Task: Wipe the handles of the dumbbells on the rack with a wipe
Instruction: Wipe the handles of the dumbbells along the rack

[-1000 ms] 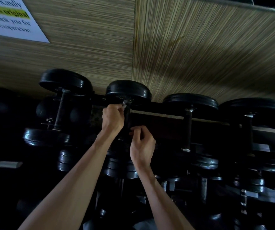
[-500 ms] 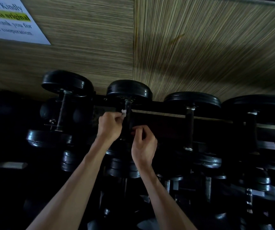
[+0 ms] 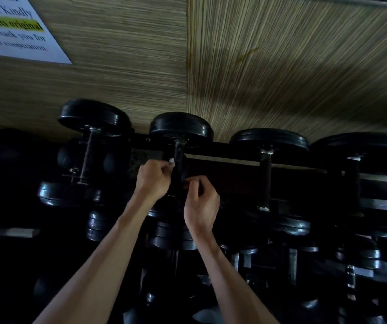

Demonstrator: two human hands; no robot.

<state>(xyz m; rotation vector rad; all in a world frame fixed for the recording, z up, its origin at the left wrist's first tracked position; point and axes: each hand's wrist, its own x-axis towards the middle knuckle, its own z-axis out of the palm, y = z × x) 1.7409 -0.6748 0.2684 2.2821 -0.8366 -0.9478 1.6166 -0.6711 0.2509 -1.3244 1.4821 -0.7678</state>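
Black dumbbells stand in a row on a dark rack [image 3: 234,157] against a wood-grain wall. The second dumbbell [image 3: 180,127] from the left has a dark handle [image 3: 178,153] between my two hands. My left hand [image 3: 152,181] is curled at the handle's left side and pinches a small white wipe [image 3: 171,161] against it. My right hand [image 3: 200,204] is curled at the handle's right side, a little lower; what its fingers hold is hidden in the dark.
More dumbbells sit to the left [image 3: 94,118] and right [image 3: 269,143], with a further one [image 3: 358,148] at far right. Lower tiers of smaller dumbbells [image 3: 171,239] fill the dark space below. A white paper notice [image 3: 17,31] hangs on the wall at upper left.
My left hand has slid down the handle from just under the top plate toward its middle. My right hand has stayed at nearly the same spot.
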